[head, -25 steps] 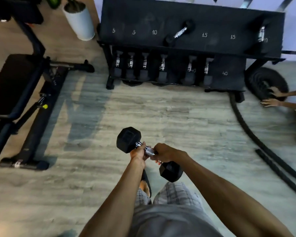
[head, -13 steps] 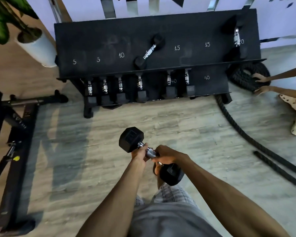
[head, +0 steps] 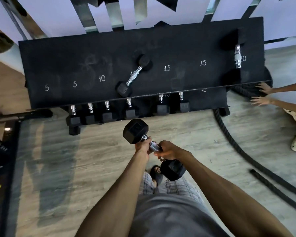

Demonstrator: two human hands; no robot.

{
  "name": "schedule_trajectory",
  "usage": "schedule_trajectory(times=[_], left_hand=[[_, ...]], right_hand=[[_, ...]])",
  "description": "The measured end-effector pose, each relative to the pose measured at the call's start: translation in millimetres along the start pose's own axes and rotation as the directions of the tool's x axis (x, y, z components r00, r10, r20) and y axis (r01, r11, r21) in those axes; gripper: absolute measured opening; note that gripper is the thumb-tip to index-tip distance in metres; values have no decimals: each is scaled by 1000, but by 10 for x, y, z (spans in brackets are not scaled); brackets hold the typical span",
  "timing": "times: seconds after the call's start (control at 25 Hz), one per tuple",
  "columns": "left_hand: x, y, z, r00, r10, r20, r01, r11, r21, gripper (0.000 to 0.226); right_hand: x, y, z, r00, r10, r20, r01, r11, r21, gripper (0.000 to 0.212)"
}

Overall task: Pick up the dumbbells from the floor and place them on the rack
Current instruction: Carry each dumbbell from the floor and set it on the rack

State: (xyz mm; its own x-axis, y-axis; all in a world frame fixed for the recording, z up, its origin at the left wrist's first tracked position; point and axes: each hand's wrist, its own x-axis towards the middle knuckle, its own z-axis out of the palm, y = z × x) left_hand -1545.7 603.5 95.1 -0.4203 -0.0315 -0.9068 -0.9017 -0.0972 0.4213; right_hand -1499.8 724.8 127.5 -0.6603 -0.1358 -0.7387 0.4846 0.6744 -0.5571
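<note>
While both hands carry it clear of the wooden floor [head: 92,151], one black hex-ended dumbbell [head: 153,146] hangs slantwise just in front of the rack [head: 92,57], one end toward the rack, the other near the person's body. Left hand [head: 142,147]: fingers curled round the chrome handle beside the far end. Right hand [head: 168,150]: fingers curled round the same handle beside the near end; the two hands sit close together. Rack: black, two shelves, against the wall. Top shelf chalked 5, 5, 10, 15, 15, 20. On it, a small dumbbell [head: 134,75] lying at a slant near the middle, and a larger dumbbell [head: 237,56] lying front to back at the right end by the 20 mark. Lower shelf: a row of six dumbbells [head: 108,110] side by side, chalk marks reading 40 to the right. Floor, right: a thick black rope [head: 229,139] curving out from the rack's foot. Far right: another person's hands [head: 263,88] resting on the coiled rope. Left edge: a black bench frame [head: 7,117].
</note>
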Motion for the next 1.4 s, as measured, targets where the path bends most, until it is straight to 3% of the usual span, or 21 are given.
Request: schedule_trajectory(times=[0.08,0.36,0.56,0.84,1.08,1.28,1.4], left_hand=[[151,222,273,1000,-1,-4,1,1000,31,25],[685,1074,1146,999,38,35,-43,990,132,36],[953,1740,1685,996,53,70,-64,986,156,34],[1151,2458,2325,997,33,66,-43,985,167,13],[1353,2603,2768,998,20,-55,-11,985,172,46],[1378,2669,3062,990,16,-138,-4,997,83,46],[1381,2707,3161,988,18,-151,-5,997,81,41]], right_hand=[[172,45,-298,1000,6,-30,-6,1000,7,19],[778,59,-1379,994,84,-70,-81,996,45,24],[1180,-28,-2149,992,93,-85,-84,991,108,13],[1649,-25,-3003,993,77,-93,-69,993,92,11],[1954,178,-3552,998,66,-21,-65,996,54,17],[2076,314,-3861,999,-8,40,7,999,32,5],[2130,367,-3969,998,-29,57,27,999,38,10]])
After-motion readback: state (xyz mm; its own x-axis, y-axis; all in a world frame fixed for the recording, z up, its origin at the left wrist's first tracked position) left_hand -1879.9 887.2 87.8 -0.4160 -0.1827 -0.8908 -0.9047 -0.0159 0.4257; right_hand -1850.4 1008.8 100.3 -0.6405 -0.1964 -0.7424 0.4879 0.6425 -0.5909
